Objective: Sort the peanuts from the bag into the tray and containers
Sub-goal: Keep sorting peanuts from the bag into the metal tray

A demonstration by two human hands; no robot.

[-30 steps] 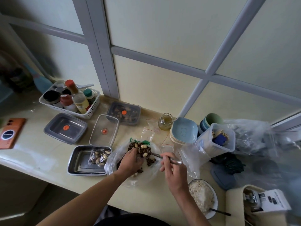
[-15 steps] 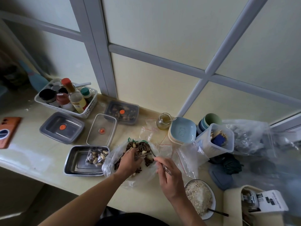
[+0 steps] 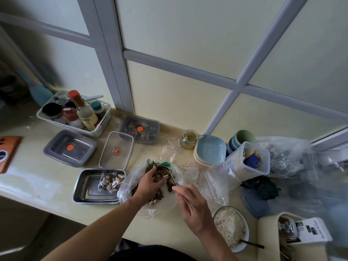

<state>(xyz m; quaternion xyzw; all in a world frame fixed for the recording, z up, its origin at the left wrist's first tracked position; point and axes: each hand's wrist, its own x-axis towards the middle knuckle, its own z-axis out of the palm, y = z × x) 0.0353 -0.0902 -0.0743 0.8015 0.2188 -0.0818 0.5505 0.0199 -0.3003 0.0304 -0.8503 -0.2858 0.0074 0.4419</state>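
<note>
A clear plastic bag [image 3: 130,183] of peanuts mixed with dark bits lies open on the counter in front of me. My left hand [image 3: 149,184] reaches into it, fingers curled in the pile. My right hand [image 3: 194,206] pinches a metal spoon [image 3: 162,172] whose bowl, holding a few peanuts, hovers over the bag's far side. To the left, a steel tray [image 3: 84,193] holds a small bag of peanuts [image 3: 112,180]. A lidded container [image 3: 140,129] with nuts sits behind, beside an empty clear container [image 3: 116,149] and a grey lidded one [image 3: 69,147].
A white basket of bottles [image 3: 75,112] stands at the back left and an orange phone [image 3: 7,151] at the left edge. Right of the bag are a jar [image 3: 188,139], stacked blue plates [image 3: 210,149], cups, a clear tub [image 3: 248,159], plastic bags and a bowl of oats [image 3: 230,227].
My right hand swung the spoon from lying sideways over the bag's right edge to scooping in the pile, and its bowl now carries peanuts. My left hand stayed in the bag.
</note>
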